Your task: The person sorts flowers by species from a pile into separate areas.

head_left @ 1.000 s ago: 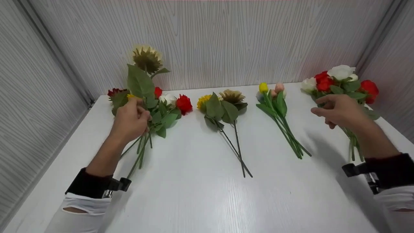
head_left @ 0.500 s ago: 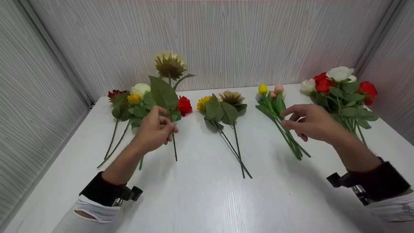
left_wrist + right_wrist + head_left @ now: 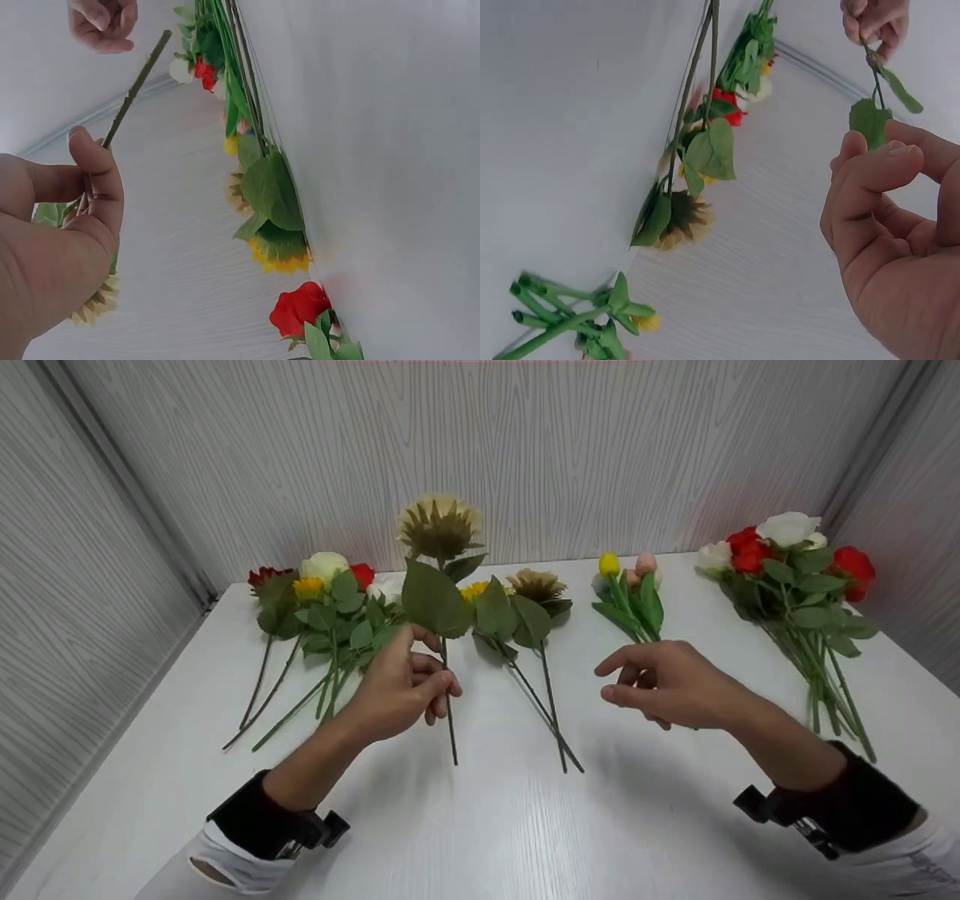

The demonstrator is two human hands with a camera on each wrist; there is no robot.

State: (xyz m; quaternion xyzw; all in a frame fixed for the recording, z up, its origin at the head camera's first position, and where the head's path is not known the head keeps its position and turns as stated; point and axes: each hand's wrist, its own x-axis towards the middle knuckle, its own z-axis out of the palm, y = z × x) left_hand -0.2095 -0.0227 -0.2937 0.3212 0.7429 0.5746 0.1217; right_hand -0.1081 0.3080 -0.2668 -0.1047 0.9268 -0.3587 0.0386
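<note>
My left hand (image 3: 405, 686) pinches the stem of a cream sunflower (image 3: 439, 529) with broad green leaves. The flower stands upright above the table, its head facing the back wall. In the left wrist view the stem (image 3: 139, 86) sticks out past the curled fingers. Just right of it lie two more sunflowers, a beige one (image 3: 538, 583) and a yellow one (image 3: 474, 590), their stems crossed. My right hand (image 3: 667, 682) hovers with loosely bent fingers and holds nothing. It overlaps the stems of a bunch of tulips (image 3: 630, 604) in the head view.
At the left lies a pile of mixed flowers, with a white bloom (image 3: 324, 566) and a dark red one (image 3: 268, 577). Red and white roses (image 3: 787, 531) are bunched at the right. A wood-grain panel (image 3: 570, 457) closes off the back of the white table (image 3: 480, 840).
My left hand has carried the cream sunflower from the left pile rightward and nearer. My right hand has moved left from beside the roses to over the tulip stems.
</note>
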